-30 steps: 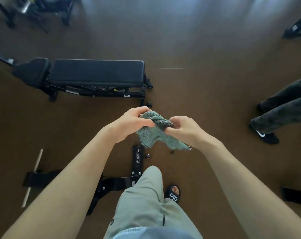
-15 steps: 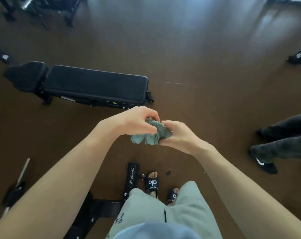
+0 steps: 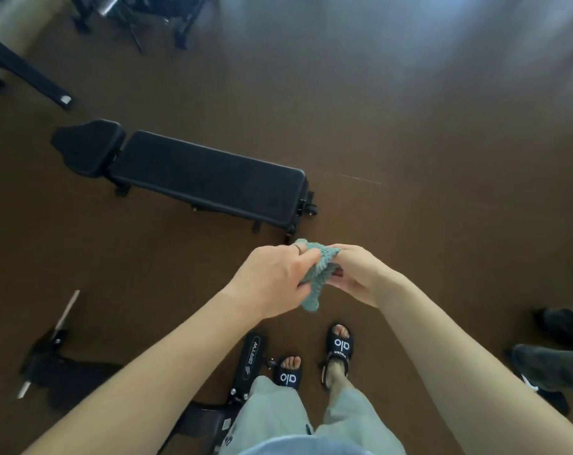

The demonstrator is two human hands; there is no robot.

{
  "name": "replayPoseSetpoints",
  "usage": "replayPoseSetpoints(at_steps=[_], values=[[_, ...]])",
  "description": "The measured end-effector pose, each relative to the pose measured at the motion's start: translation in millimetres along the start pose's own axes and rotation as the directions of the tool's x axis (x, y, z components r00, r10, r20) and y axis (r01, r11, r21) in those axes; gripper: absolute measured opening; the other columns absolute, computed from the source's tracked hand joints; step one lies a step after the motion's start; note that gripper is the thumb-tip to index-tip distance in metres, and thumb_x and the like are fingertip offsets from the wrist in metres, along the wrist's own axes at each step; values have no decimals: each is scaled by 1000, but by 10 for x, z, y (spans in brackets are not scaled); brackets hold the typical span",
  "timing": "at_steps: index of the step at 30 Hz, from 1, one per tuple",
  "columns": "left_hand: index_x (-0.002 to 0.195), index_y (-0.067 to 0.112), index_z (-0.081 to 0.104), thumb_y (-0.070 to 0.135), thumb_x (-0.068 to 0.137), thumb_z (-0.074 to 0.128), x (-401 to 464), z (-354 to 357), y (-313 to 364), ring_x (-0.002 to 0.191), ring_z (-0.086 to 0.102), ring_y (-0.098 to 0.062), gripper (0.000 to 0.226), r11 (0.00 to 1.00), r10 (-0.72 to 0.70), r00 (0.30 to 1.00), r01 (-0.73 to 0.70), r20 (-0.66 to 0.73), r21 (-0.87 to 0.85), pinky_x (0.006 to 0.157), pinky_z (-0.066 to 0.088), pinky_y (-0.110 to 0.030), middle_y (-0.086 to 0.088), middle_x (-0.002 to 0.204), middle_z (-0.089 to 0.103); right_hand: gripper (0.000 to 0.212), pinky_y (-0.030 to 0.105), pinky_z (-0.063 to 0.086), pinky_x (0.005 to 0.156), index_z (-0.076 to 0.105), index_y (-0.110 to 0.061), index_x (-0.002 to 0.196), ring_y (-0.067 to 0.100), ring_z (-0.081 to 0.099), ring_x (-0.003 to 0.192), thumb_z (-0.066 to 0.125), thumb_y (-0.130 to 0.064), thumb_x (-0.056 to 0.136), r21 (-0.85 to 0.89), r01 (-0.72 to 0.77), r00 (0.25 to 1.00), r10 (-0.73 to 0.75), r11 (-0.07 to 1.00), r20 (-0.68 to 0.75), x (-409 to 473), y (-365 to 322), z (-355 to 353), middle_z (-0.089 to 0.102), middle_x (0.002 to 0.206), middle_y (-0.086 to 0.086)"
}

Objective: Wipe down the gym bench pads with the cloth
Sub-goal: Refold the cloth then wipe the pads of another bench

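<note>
Here our left hand (image 3: 272, 277) and right hand (image 3: 354, 277) clamp the bunched cloth (image 3: 316, 274), hiding most of it. Since earlier, we now stand nearer the bench (image 3: 199, 178), both sandals (image 3: 339, 348) visible.

A teal-green knitted cloth (image 3: 318, 272) is bunched into a tight wad in mid-air, one loose end dangling below. On the brown floor just beyond it stands a black gym bench: a long rectangular back pad (image 3: 206, 178) lying flat, and a shorter, wider seat pad (image 3: 88, 146) at its far-left end, a narrow gap between them.
</note>
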State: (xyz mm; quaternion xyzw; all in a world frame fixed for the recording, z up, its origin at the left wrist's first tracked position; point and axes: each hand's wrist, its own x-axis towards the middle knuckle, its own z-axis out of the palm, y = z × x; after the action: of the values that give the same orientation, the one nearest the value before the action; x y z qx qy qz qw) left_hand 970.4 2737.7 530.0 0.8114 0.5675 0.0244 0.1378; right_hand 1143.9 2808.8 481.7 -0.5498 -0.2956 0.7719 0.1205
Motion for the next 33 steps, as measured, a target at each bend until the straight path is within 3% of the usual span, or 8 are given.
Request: replayPoseSetpoints(at_steps=[6, 10, 19, 22, 24, 26, 29, 33], values=[[111, 17, 60, 31, 88, 63, 329, 420, 96, 77, 65, -24, 27, 972, -231, 971, 228, -62, -49, 60, 54, -35, -2, 94, 64, 43, 33, 50, 99, 64, 2, 131, 22, 63, 113, 47, 0, 92, 148, -72, 941, 19, 986, 337, 329, -271, -385, 65, 123, 17], [118, 15, 63, 30, 87, 65, 480, 557, 44, 86, 65, -26, 35, 931, -344, 939, 341, -1, -132, 67, 53, -37, -3, 101, 64, 40, 33, 49, 92, 69, 0, 126, 19, 64, 101, 65, -12, 88, 105, -71, 936, 30, 992, 351, 529, -392, -333, 70, 114, 12], [148, 40, 39, 58, 100, 46, 724, 825, -861, 118, 56, -9, 51, 711, -389, 844, 530, 369, -463, 98, 49, -35, 22, 149, 41, 17, 54, 59, 93, 76, -18, 106, 32, 74, 99, 65, -10, 96, -89, -13, 974, -7, 996, -228, 1524, -536, 1, 77, 105, 11], [151, 37, 38, 56, 102, 42, 860, 1040, -1545, 126, 54, -13, 52, 656, -481, 794, 608, 373, -447, 104, 47, -39, 15, 152, 44, 19, 53, 61, 90, 76, -26, 104, 29, 73, 98, 62, -14, 99, -177, 114, 926, -169, 978, -339, 1976, -721, 102, 76, 104, 5], [152, 34, 37, 53, 104, 41, 956, 1197, -1992, 129, 54, -17, 52, 600, -553, 750, 661, 363, -451, 105, 48, -41, 8, 150, 49, 22, 39, 62, 86, 75, -27, 112, 23, 71, 103, 60, -16, 102, -268, 241, 853, -335, 933, -401, 2265, -867, 184, 74, 108, -2], [153, 31, 37, 50, 105, 40, 1052, 1370, -2368, 132, 52, -19, 51, 560, -612, 718, 690, 331, -459, 107, 47, -42, 5, 150, 48, 28, 18, 56, 81, 71, -22, 128, 14, 68, 108, 58, -15, 103, -429, 343, 756, -517, 836, -402, 2531, -985, 268, 72, 115, -6], [153, 29, 36, 46, 106, 40, 1266, 1763, -2861, 137, 47, -21, 50, 538, -681, 690, 698, 244, -473, 108, 44, -41, 2, 155, 43, 41, 24, 53, 101, 60, -15, 143, 15, 63, 121, 61, -10, 102, -686, 414, 663, -714, 599, -223, 3076, -887, 325, 67, 134, 1], [156, 23, 34, 41, 107, 39, 1593, 2544, -3359, 141, 43, -22, 52, 545, -754, 649, 701, 95, -460, 113, 41, -40, -2, 157, 40, 52, 33, 28, 120, 48, -15, 153, 25, 37, 150, 58, -27, 105, -937, 342, 762, -603, 67, 235, 4044, -220, 226, 44, 160, 6]])
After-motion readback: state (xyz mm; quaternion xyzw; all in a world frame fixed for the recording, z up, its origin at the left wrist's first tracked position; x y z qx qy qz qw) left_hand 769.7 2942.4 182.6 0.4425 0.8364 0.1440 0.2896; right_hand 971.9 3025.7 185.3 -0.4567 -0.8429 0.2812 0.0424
